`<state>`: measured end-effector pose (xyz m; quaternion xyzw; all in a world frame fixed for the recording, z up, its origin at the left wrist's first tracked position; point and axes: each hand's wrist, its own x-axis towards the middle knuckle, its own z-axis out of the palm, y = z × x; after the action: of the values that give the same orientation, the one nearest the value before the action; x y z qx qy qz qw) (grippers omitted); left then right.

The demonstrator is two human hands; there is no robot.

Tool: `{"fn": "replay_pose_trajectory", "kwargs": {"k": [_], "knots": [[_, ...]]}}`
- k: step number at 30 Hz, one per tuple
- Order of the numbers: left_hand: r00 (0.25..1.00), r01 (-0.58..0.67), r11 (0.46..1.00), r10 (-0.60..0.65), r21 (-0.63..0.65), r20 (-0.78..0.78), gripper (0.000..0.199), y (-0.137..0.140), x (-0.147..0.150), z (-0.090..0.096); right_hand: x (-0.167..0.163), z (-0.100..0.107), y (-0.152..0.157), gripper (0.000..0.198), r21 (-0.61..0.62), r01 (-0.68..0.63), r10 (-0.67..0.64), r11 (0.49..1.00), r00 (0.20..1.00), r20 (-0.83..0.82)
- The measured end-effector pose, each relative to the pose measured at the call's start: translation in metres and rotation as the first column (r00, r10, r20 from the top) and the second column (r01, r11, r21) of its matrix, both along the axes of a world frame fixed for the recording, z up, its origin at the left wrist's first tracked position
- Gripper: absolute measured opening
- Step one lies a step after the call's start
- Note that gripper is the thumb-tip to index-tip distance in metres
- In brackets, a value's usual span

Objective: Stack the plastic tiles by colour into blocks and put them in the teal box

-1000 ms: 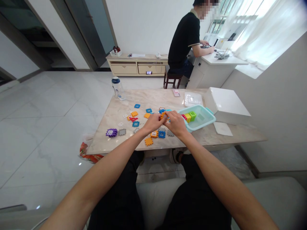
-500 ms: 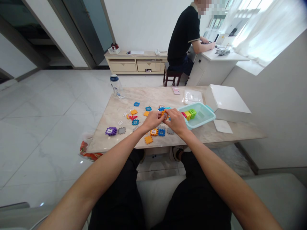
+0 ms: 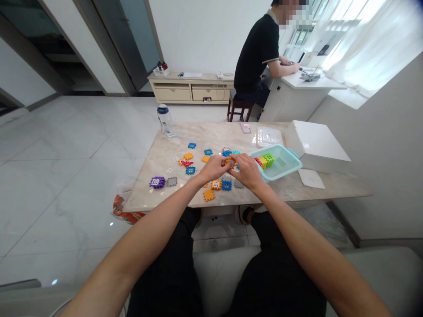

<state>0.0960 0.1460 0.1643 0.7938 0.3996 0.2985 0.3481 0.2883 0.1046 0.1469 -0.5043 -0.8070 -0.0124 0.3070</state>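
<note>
Both hands meet over the middle of the table around an orange building tile, which has something pale in its centre. My left hand pinches it from the left. From the right, the fingers of my right hand close on its other edge and hide part of it. Below the hands lie an orange tile with a white window grid, a blue square frame tile and a plain orange tile. Right beside my right hand, a teal basket holds rows of green, yellow and red tiles.
A purple tile stack and a grey tile lie at the left. A water bottle stands at the far left corner. Behind the basket are a clear lid and a white box. A person sits at a desk beyond.
The whole view has shifted slightly, so everything appears a little further right and lower. Both hands stay together on the orange tile, with only small finger movement.
</note>
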Motion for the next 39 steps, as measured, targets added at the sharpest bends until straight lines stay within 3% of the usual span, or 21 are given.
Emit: {"fn": "replay_pose_trajectory", "kwargs": {"k": [5, 11, 18, 22, 30, 39], "knots": [[1.0, 0.016, 1.0, -0.016, -0.026, 0.011, 0.046, 0.001, -0.014, 0.001, -0.007, 0.0, 0.006, 0.043, 0.033, -0.046, 0.046, 0.998, 0.999, 0.023], [1.0, -0.011, 0.997, 0.012, -0.075, 0.011, 0.045, 0.001, -0.043, -0.001, -0.034, 0.001, 0.015, 0.035, -0.014, -0.083, 0.084, 0.996, 0.993, 0.089], [0.992, -0.107, 0.988, 0.113, -0.109, 0.052, 0.039, 0.013, -0.071, -0.007, -0.068, 0.007, 0.025, 0.051, -0.029, -0.089, 0.091, 0.996, 0.992, 0.092], [0.991, -0.111, 0.987, 0.119, -0.114, 0.063, 0.039, 0.014, -0.076, -0.007, -0.076, 0.009, 0.027, 0.048, -0.051, -0.043, 0.047, 0.998, 0.996, 0.079], [0.995, -0.098, 0.99, 0.099, -0.102, 0.009, 0.036, 0.014, -0.063, -0.006, -0.068, 0.012, 0.022, 0.035, -0.065, -0.002, 0.008, 0.998, 0.995, 0.096], [0.995, -0.098, 0.995, 0.097, -0.025, -0.019, 0.043, 0.003, -0.017, -0.005, -0.03, 0.001, 0.008, 0.035, -0.065, 0.031, -0.028, 0.997, 0.999, 0.044]]}}
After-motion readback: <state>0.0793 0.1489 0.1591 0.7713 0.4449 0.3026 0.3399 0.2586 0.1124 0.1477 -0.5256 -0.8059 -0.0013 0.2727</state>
